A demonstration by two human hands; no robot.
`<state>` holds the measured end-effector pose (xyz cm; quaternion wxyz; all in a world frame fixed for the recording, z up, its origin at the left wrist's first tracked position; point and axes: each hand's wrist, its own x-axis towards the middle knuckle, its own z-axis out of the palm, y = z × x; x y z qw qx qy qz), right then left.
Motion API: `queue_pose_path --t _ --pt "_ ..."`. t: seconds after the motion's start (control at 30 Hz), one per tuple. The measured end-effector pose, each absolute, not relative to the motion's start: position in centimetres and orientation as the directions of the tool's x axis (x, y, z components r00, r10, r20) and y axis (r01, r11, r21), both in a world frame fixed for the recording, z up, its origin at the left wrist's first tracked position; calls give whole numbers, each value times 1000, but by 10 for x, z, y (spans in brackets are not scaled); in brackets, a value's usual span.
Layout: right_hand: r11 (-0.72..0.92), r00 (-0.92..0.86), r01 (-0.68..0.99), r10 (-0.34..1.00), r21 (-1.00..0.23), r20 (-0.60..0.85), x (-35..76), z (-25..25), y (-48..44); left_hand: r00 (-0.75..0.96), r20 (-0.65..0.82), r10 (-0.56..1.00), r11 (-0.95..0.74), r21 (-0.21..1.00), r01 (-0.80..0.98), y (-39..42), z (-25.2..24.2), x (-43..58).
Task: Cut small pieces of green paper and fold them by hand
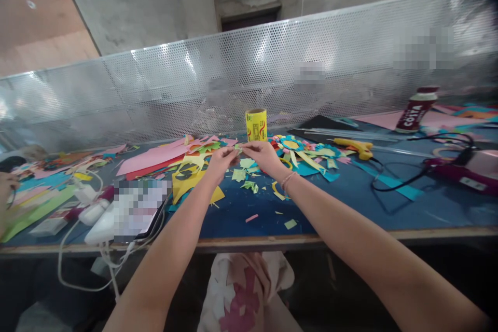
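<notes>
Above the blue tabletop (272, 215), my left hand (224, 158) and my right hand (263, 156) meet fingertip to fingertip. Both pinch a small piece of light green paper (238, 149), partly covered by the fingers. Pale green paper scraps (250, 187) lie just below the hands. Beside my left wrist is a cut sheet of yellow paper (187, 187) with holes in it. Right of my right hand sits a pile of colourful paper flowers and strips (295, 146). A yellow cardboard roll (256, 124) stands upright behind my hands.
A yellow glue gun (356, 148) with a black cord lies at right, near a dark red bottle (417, 110). Pink paper (155, 156), a phone (143, 210) and white cables lie at left. Another person's hand (5, 192) shows at the left edge. A perforated metal screen (167, 88) runs behind.
</notes>
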<state>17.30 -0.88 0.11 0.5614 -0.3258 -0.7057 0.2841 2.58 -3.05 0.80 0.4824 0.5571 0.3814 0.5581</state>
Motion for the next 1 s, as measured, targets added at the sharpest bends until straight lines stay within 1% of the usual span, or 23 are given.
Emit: queue_pose_path --t 0.07,0.17,0.27,0.37,0.57,0.73,0.9,1.0 --pt "614 -129 136 789 -778 601 174 -1 -5 89 266 960 -255 959 -121 -29 7 25" --pt "588 -110 99 808 -803 578 174 -3 -1 83 346 935 -340 937 -79 -26 4 24" --pt "551 -114 52 832 -833 543 173 -4 0 33 446 895 -446 895 5 -26 4 24" --pt "520 -108 14 850 -854 516 171 -3 -4 -20 506 862 -502 860 94 -29 6 24" --pt "491 -127 -64 859 -869 495 166 2 -14 -63 554 830 -536 824 182 -35 9 25" --pt "423 -136 -161 885 -891 445 165 2 -15 -35 634 773 -605 752 263 -31 6 24" --pt "403 -122 -141 900 -904 419 165 3 -17 -8 659 752 -621 713 325 -29 5 24" --pt "366 -126 -170 913 -915 388 164 6 -20 1 667 745 -627 700 342 -30 5 23"
